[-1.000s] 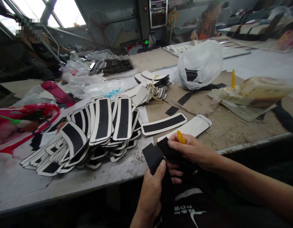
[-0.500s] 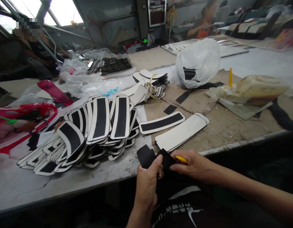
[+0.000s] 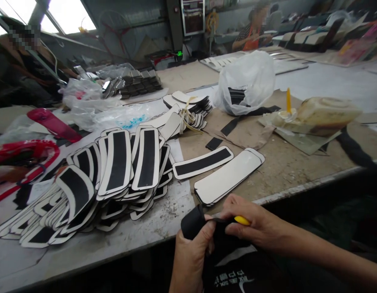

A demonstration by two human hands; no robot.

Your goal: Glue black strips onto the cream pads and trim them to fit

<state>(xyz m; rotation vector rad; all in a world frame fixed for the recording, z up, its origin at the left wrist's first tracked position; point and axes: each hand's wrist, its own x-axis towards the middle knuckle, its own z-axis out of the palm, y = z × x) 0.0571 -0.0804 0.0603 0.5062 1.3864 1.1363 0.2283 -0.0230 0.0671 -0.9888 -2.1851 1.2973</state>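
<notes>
My left hand point(image 3: 194, 248) is closed around a black strip point(image 3: 193, 221), its upper part curling over above the thumb. Between the fingers of my right hand point(image 3: 251, 219) is a yellow-handled tool point(image 3: 242, 220); its thin front part points at my left thumb, and its tip is hidden. Both hands are close together at the table's front edge. Just beyond them lie a few stacked white curved pieces point(image 3: 228, 175). One white piece with a black strip on it point(image 3: 203, 162) rests behind that stack, near a small black scrap point(image 3: 213, 143).
A large pile of white pieces with black strips point(image 3: 115, 162) spreads on the left. Behind it sits a tied bundle point(image 3: 188, 118). A plastic bag point(image 3: 249, 81) holds black strips. At right stands a stained plastic container point(image 3: 325, 118) with a yellow stick point(image 3: 288, 101). Two people are farther back.
My hands have shifted slightly downward in view. The black strip in my left hand is now curled over, and the tool's thin front part shows between my hands. The view has turned slightly.
</notes>
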